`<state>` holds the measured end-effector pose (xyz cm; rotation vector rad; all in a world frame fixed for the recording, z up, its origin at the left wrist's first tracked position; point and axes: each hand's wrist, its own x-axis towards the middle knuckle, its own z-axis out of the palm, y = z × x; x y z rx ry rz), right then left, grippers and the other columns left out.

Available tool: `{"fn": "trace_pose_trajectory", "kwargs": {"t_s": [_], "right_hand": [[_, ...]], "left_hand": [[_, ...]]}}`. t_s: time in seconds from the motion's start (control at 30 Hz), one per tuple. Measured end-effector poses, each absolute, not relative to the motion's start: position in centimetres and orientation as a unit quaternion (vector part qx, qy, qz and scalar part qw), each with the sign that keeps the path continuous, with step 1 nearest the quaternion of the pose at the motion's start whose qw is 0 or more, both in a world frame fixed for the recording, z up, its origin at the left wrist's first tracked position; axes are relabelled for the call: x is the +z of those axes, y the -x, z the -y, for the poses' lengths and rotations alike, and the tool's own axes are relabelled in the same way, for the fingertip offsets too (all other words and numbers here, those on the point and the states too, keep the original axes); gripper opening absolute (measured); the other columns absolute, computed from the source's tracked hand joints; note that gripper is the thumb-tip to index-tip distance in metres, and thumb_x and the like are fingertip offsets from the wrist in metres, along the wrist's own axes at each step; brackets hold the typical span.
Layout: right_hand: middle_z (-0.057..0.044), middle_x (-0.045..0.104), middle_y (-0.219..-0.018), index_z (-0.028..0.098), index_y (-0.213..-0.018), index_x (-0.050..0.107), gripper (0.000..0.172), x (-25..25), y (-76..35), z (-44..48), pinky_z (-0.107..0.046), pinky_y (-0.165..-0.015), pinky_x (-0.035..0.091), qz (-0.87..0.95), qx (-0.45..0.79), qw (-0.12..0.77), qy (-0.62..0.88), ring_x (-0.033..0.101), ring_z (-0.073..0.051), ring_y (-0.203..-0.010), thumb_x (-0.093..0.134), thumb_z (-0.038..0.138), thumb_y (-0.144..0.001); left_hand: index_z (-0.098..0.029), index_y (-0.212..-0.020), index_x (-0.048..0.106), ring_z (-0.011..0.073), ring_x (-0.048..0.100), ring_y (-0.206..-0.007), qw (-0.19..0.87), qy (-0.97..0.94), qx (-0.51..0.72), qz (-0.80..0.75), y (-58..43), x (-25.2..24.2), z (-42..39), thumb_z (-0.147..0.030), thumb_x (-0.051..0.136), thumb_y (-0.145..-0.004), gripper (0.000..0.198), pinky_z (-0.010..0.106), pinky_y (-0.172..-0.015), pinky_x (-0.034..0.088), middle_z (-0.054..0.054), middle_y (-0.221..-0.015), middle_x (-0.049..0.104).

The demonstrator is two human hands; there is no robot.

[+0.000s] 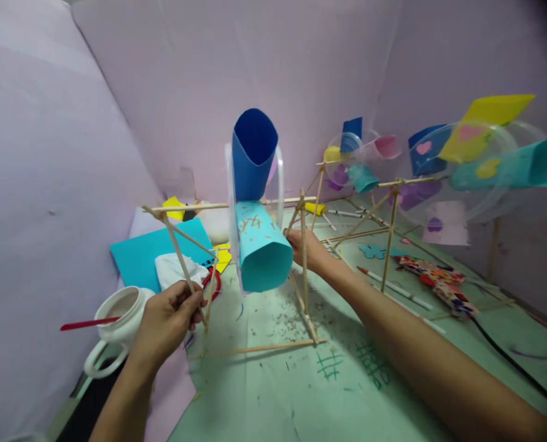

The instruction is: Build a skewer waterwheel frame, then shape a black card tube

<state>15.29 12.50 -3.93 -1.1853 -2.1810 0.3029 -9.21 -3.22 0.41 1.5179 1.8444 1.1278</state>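
A small Ferris-wheel-like model stands in front of me: a wheel of two clear plastic discs (280, 178) carries a dark blue paper tube (250, 175) above and a turquoise paper tube (261, 245) below. Its wooden axle stick (204, 207) rests across a wooden stick frame (305, 264). My left hand (174, 313) is closed, pinching a slanted leg of the frame on the left side. My right hand (307, 245) reaches behind the right upright, its fingers closed around the rear slanted stick of the frame. The turquoise tube and upright partly hide those fingers.
Two similar wheels (473, 178) on stick frames stand at the right. A glue gun (439, 282) with a black cord lies beneath the nearer one. White pot (121, 313) with a red stick, turquoise sheet (162, 248) and red-handled scissors (213, 282) are at the left.
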Motion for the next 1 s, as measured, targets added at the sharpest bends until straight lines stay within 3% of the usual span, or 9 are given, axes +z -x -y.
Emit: {"fn": "trace_pose_trajectory", "kwargs": {"t_s": [0.33,0.67,1.0], "right_hand": [[-0.006,0.067,-0.072,0.017,-0.082,0.068,0.019,-2.9,-15.0,-14.5,-0.023,-0.061,0.037,0.832,0.103,0.31,0.448,0.059,-0.017,-0.069,0.05,0.022,-0.081],[-0.005,0.065,-0.065,0.017,-0.075,0.067,0.019,0.9,-13.5,-13.8,-0.023,-0.057,0.035,0.843,0.081,0.327,0.419,0.057,-0.016,-0.063,0.049,0.02,-0.08],[-0.007,0.067,-0.073,0.015,-0.076,0.067,0.017,2.2,-10.3,-12.1,-0.024,-0.061,0.035,0.865,0.092,0.297,0.393,0.057,-0.016,-0.069,0.05,0.016,-0.079]], "left_hand": [[-0.018,-0.059,0.055,0.009,0.046,-0.037,0.211,-0.574,0.418,-0.672,9.3,3.9,0.9,-0.038,0.059,-0.064,0.021,0.02,-0.038,0.036,-0.004,-0.042,0.052],[-0.018,-0.056,0.058,0.0069,0.043,-0.035,0.151,-0.561,0.465,-0.668,10.3,7.3,2.1,-0.031,0.065,-0.062,0.015,0.018,-0.036,0.034,-0.005,-0.039,0.051],[-0.021,-0.056,0.059,0.0077,0.044,-0.04,0.104,-0.524,0.453,-0.714,12.6,8.7,4.5,-0.04,0.067,-0.06,0.021,0.019,-0.036,0.033,-0.006,-0.044,0.054]]}}
